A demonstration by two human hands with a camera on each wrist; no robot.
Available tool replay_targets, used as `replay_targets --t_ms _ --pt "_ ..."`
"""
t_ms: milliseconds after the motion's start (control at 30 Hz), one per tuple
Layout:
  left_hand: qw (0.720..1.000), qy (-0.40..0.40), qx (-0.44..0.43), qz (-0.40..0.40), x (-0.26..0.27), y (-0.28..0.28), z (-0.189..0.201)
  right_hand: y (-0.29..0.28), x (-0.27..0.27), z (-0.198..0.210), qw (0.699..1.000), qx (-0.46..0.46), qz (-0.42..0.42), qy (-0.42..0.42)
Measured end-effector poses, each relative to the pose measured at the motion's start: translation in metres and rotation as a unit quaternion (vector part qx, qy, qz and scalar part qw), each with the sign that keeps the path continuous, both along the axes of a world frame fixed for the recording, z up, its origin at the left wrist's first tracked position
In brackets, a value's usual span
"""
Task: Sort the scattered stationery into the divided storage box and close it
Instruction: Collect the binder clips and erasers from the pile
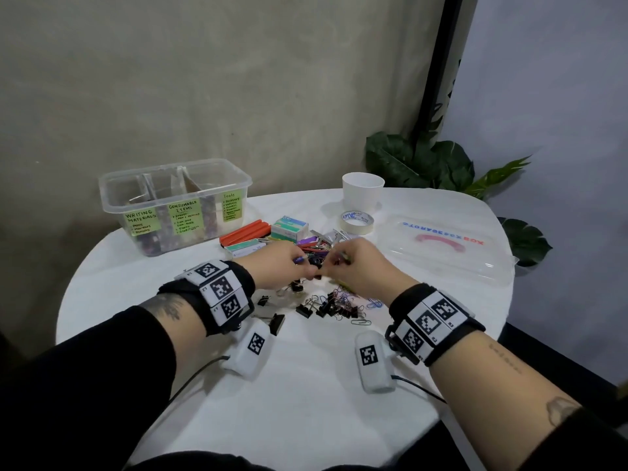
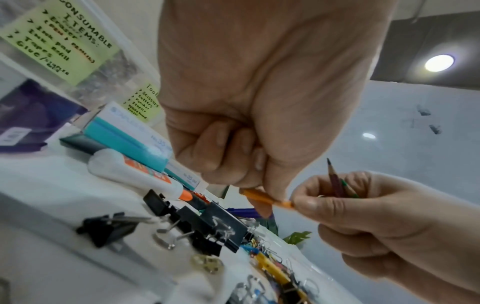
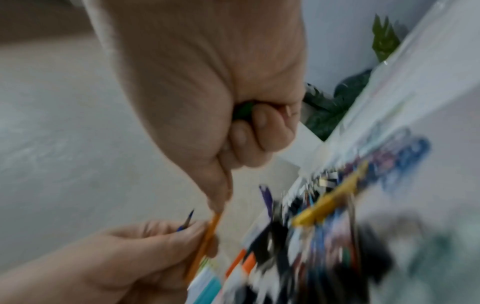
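From the head camera, your left hand (image 1: 272,265) and right hand (image 1: 356,266) meet fingertip to fingertip over the stationery pile (image 1: 326,300) in the middle of the round white table (image 1: 306,385). The divided storage box (image 1: 176,205) stands open at the far left with green labels on its front; its clear lid (image 1: 448,249) lies well apart on the right, near the tape roll (image 1: 357,221) and white cup (image 1: 363,191).

Left wrist camera now: your left hand (image 2: 259,92) is curled, thumb and finger pinching an orange pencil (image 2: 267,199). Your right hand (image 2: 376,226) pinches its other end and also grips a bundle of pencils (image 2: 337,183), points up. Below lie a glue bottle (image 2: 135,172) and black binder clips (image 2: 202,224).

Right wrist view, badly blurred: your right hand (image 3: 221,92) is curled around something green, fingertips on the orange pencil (image 3: 205,240); your left hand (image 3: 130,257) pinches it too, holding a blue-tipped pencil (image 3: 185,223).
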State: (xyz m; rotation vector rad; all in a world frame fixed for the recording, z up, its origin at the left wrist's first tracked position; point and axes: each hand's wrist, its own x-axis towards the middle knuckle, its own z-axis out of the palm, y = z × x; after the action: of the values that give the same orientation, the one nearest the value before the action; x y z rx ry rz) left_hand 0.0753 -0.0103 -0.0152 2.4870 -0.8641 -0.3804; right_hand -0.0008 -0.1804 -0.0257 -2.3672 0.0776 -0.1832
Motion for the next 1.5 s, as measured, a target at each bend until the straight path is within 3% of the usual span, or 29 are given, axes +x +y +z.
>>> replay_targets --t_ms 100,200,333,600,833,1000,1067,1133,1200,1233,1333,1400,1500 --pt "0.996 0.06 -0.046 0.057 0.003 0.0 0.002 -0.023 0.005 0.014 0.991 0.062 -0.115 -0.041" --pt "0.973 0.178 -0.112 0.093 0.005 0.0 0.002 -0.058 0.008 0.021 0.977 0.065 -0.192 0.062" --pt "0.964 0.218 -0.13 0.077 0.003 -0.002 0.003 -0.08 0.007 0.017 0.967 -0.029 -0.193 0.162" --pt "0.92 0.297 -0.246 0.072 0.003 -0.02 0.005 -0.068 0.019 0.008 0.97 -0.066 -0.173 0.16" --pt "0.835 0.385 -0.359 0.161 0.009 -0.025 -0.001 -0.047 0.052 0.01 0.961 -0.115 -0.172 0.185" --pt "0.806 0.408 -0.384 0.194 0.019 -0.025 -0.006 -0.048 0.058 0.006 0.954 -0.133 -0.122 0.237" --pt "0.822 0.39 -0.367 0.191 0.022 -0.028 -0.009 -0.053 0.059 0.001 0.952 -0.145 -0.128 0.239" --pt "0.895 0.304 -0.296 0.136 0.022 -0.031 -0.008 -0.054 0.057 0.001 0.953 -0.139 -0.135 0.233" --pt "0.974 0.146 -0.173 0.028 0.018 -0.036 -0.002 -0.059 0.056 -0.001 0.959 -0.102 -0.136 0.226" --pt "0.99 0.075 -0.114 -0.034 0.016 -0.04 0.0 -0.063 0.056 -0.004 0.961 -0.08 -0.13 0.233" --pt "0.985 -0.044 0.044 -0.159 0.01 -0.056 0.007 -0.068 0.054 -0.01 0.965 0.02 -0.124 0.232" --pt "0.968 -0.118 0.116 -0.19 0.008 -0.068 0.006 -0.07 0.054 -0.012 0.956 0.133 -0.166 0.205" --pt "0.946 -0.185 0.162 -0.209 0.007 -0.081 0.004 -0.075 0.056 -0.01 0.951 0.179 -0.19 0.166"
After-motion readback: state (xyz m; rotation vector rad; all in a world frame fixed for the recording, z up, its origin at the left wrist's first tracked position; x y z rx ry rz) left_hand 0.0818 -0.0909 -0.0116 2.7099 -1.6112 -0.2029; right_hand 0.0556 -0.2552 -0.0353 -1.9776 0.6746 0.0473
